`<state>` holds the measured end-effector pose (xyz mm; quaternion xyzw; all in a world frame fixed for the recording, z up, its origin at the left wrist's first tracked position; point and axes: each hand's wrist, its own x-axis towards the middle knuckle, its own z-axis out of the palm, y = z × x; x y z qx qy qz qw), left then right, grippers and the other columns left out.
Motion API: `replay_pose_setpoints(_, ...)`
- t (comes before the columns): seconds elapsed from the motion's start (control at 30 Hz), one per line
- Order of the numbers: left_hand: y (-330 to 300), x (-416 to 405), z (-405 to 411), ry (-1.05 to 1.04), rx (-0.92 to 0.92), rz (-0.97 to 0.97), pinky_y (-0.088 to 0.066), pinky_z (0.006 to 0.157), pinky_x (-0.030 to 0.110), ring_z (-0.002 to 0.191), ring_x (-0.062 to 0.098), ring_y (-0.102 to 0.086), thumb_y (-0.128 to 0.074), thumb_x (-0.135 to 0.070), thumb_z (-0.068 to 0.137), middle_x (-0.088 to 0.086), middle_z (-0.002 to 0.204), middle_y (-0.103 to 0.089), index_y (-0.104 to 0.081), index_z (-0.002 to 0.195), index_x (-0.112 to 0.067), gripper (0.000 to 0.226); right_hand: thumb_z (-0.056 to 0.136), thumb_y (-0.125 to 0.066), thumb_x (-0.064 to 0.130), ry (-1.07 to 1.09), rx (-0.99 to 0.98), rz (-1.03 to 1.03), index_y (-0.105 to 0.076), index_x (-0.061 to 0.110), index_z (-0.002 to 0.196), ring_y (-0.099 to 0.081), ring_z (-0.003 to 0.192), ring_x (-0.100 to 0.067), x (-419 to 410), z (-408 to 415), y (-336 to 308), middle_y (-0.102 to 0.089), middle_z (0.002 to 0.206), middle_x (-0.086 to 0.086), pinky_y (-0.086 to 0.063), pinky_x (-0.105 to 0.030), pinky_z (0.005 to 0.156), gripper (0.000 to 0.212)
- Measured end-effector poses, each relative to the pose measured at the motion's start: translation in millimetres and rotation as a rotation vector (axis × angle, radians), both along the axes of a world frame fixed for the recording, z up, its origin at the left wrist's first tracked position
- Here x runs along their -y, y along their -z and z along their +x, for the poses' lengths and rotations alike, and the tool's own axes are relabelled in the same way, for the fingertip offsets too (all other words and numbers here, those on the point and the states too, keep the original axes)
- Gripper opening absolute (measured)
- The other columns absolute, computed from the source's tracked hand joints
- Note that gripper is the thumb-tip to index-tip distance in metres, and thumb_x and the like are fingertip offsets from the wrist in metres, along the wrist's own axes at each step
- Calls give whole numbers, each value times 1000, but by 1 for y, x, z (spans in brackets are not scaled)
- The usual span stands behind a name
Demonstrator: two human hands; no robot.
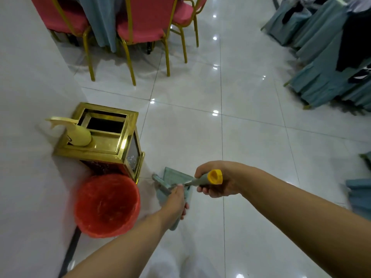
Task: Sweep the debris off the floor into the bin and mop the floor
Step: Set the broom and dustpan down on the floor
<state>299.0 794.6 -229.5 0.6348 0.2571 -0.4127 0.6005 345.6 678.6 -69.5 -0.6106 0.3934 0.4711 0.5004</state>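
Gripping mop handle (202, 180) (open tiles (261, 157) rightward)

I am seeing a round bin (107, 205) standing by the wall (24, 97) on my left, just in front of a square-topped bin (104, 137) with a spray bottle (77, 133) sitting on it. The dustpan (176, 180) is lying right of the round bin, under my hands. Chairs (140, 23) are standing beyond, cloth-draped furniture (325, 57) far right.
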Motion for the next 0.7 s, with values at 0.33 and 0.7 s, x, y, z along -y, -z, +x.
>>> replay_pose_setpoints(0.33,26,0,34,81,-211,-40,-43,42,23,45,19,-51,-21,-57,97,10,64,-62,-55,101,-3,64,84,-59,15,83,-31,-21,-59,-3,95,-54,36,-12,3,23,-1,-60,53,-10,-43,-15,36,21)
replay_pose_setpoints(0.7,31,7,72,141,-467,-149,-52,54,33,61,28,-64,-62,-57,77,20,85,-66,-62,115,-5,64,84,-60,16,30,29,28,-58,4,85,-55,35,-12,11,27,-4,-58,54,-7,-42,-15,37,12)
